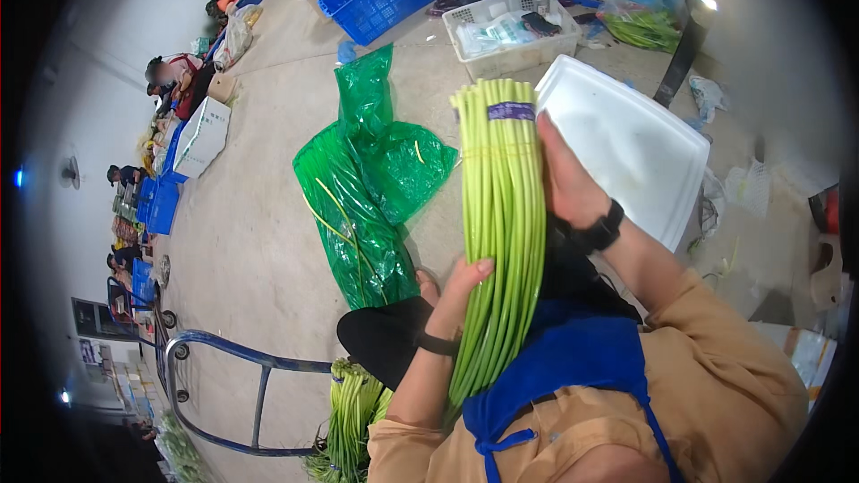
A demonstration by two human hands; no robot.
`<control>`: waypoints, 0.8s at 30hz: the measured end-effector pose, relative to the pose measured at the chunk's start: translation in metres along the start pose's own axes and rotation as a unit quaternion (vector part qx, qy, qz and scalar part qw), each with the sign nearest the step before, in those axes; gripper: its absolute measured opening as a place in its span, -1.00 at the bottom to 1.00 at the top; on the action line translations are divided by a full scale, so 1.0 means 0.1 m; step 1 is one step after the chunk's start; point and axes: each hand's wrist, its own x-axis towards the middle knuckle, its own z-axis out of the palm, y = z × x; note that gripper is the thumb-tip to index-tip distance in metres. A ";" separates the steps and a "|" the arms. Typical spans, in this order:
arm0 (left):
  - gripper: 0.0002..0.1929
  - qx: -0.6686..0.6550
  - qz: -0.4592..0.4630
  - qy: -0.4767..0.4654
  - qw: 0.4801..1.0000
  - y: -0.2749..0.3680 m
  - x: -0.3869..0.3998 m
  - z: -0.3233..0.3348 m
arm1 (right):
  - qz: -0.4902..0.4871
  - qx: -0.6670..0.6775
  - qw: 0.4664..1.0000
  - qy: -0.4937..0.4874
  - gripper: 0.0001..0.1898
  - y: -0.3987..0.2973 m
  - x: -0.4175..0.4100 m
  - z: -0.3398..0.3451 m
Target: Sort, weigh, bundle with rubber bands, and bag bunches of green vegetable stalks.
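Note:
A large bundle of green garlic scapes (pixel 503 228) is held upright in front of my chest. Around its lower middle, my left hand (pixel 464 285) grips with the thumb across the front. My right hand (pixel 567 171) presses along the right side of its upper part, beneath the trimmed ends. Purple tape (pixel 511 111) binds the top, and a thin yellowish band (pixel 500 150) circles the stalks lower down. On the floor before me lies a green plastic bag (pixel 362 215) with more scapes inside and a few loose stalks on it.
At right is a white foam lid (pixel 624 147). Behind it stand a white crate (pixel 513 47) of plastic packaging and a blue crate (pixel 382 3). A metal trolley handle (pixel 258 409) and more bundled scapes (pixel 352 409) are at lower left. Other people work along the left wall.

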 end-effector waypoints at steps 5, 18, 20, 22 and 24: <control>-0.35 -0.066 -0.024 -0.001 0.998 -0.07 -0.02 0.11 | 0.017 0.011 0.997 0.073 -0.39 0.09 -0.01 -0.11; 0.01 0.411 0.090 0.008 0.907 -0.02 -0.52 -0.21 | 0.071 -0.169 0.977 0.112 -0.46 0.45 -0.09 -0.05; -0.02 0.371 0.105 0.016 0.923 -0.02 -0.60 -0.25 | 0.003 -0.239 0.969 0.069 -0.42 0.55 -0.06 0.07; -0.14 0.167 0.067 -0.004 0.984 0.03 -0.65 -0.33 | -0.073 -0.277 0.958 -0.002 -0.34 0.56 -0.04 0.15; -0.23 -0.028 -0.039 -0.027 0.998 0.10 -0.72 -0.43 | -0.054 -0.311 0.949 0.000 -0.37 0.49 -0.01 0.20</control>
